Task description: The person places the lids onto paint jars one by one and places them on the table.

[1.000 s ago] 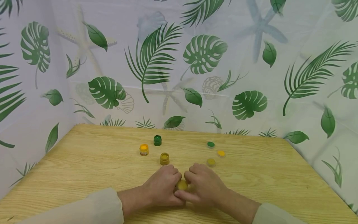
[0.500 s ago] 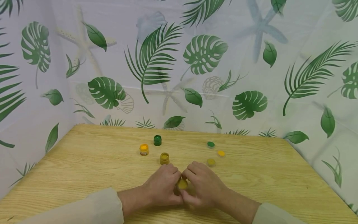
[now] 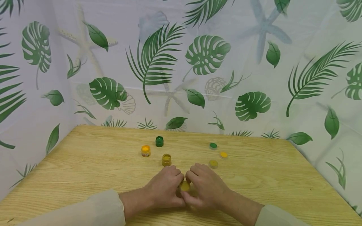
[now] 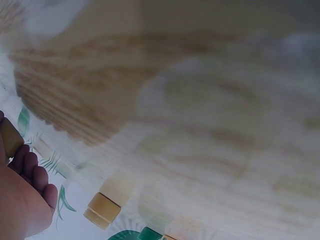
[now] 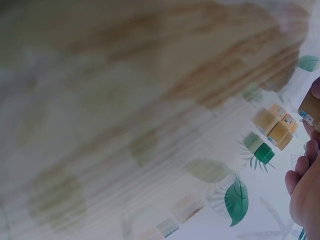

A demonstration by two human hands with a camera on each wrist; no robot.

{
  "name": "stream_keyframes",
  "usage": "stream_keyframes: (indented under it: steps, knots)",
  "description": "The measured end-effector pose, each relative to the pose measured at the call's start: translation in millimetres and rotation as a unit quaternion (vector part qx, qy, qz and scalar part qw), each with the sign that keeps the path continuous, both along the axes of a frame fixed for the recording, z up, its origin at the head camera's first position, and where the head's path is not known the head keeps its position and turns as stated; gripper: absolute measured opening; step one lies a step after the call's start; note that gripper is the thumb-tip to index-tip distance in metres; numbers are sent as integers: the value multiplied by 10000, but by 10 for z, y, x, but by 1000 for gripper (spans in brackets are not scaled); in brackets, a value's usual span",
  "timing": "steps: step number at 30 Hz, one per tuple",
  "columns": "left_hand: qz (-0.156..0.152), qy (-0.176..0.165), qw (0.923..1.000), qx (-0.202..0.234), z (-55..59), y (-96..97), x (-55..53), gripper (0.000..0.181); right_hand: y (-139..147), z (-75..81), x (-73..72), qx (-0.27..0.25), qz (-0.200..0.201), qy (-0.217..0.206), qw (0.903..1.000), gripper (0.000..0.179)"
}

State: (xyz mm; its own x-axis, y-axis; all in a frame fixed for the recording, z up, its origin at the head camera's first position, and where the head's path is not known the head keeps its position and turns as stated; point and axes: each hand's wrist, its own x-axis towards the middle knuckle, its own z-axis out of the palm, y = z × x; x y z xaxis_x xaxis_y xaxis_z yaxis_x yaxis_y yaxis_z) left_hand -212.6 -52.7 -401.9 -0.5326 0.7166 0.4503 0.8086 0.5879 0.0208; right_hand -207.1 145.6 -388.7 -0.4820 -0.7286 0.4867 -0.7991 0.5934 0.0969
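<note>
A small paint jar with an ochre-yellow top (image 3: pixel 185 186) stands between the two hands near the front of the table. My left hand (image 3: pixel 165 190) grips its left side with curled fingers, the thumb along the front. From the other side my right hand (image 3: pixel 207 190) pinches it, fingers at the back and thumb at the near edge. In the right wrist view the jar (image 5: pixel 310 108) shows a small label, and part of its body is covered by fingers. The left wrist view catches the jar (image 4: pixel 11 137) at its edge, beside the left hand (image 4: pixel 22 205).
Behind the hands stand uncapped paint jars: ochre (image 3: pixel 166 160), orange-yellow (image 3: pixel 145 151) and green (image 3: pixel 159 141). Their lids lie to the right: green (image 3: pixel 213 146), yellow (image 3: pixel 223 155) and ochre (image 3: pixel 213 164). A leaf-printed cloth (image 3: pixel 209 106) backs the wooden table (image 3: pixel 85 160).
My right thumb has shifted slightly right and down from the jar's front, and the right fingers have moved a little at the back. My left hand stays in place around the jar.
</note>
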Motion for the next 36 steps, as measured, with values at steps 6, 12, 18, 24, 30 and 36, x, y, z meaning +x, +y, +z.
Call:
stream_keyframes:
  steps: [6, 12, 18, 24, 30, 36]
  knots:
    - [-96, -164, 9998, -28, 9, 1, 4, 43, -4, -23, -10, -284, 222, 292, 9989, 37]
    - [28, -258, 9996, -79, 15, -1, 8, 40, 10, -23, -7, -263, 108, 280, 9992, 33]
    - [123, -196, 9997, -72, 6, -7, 16, 37, 20, -2, 4, 54, -35, 70, 10000, 24]
    - [123, -123, 9998, -108, 3, -4, 7, 36, 18, -1, -1, 96, -54, 56, 9999, 21]
    - [157, -44, 9997, -176, 12, -8, 10, 39, 8, 2, -4, 68, -105, -6, 9999, 22]
    - [145, 84, 9997, -173, 20, -13, 15, 41, 2, 0, -9, -7, -12, 135, 9999, 24]
